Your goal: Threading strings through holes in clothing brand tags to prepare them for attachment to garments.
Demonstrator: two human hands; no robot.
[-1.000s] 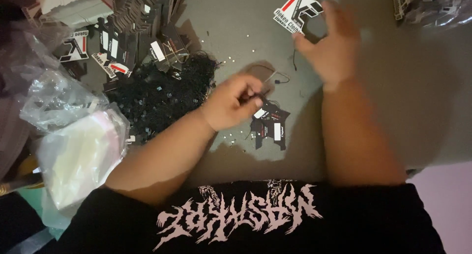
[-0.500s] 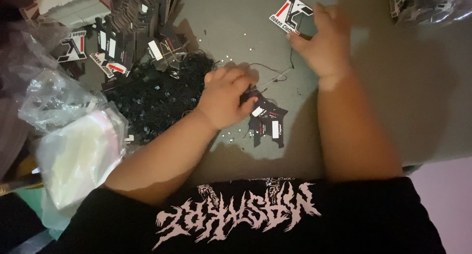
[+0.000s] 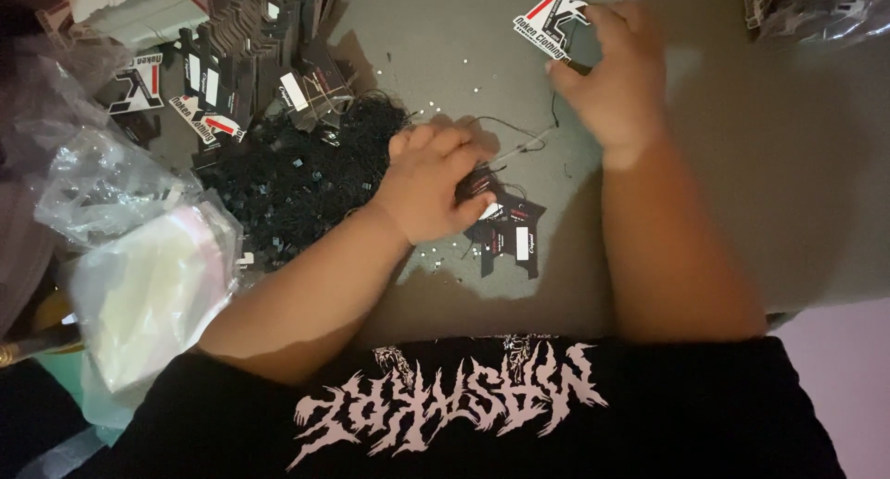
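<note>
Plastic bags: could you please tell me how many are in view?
3, maybe more hidden: a crumpled clear bag at left, a white-filled bag below it, and a bag of tags top right.

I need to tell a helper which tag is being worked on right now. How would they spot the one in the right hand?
Start at the grey table, then find the right hand near its far edge. The hang tag sticks out from its fingers: white with red and black shapes, alone and lifted, with a thin black string hanging below, unlike the dark tags lying by the left hand.
</note>
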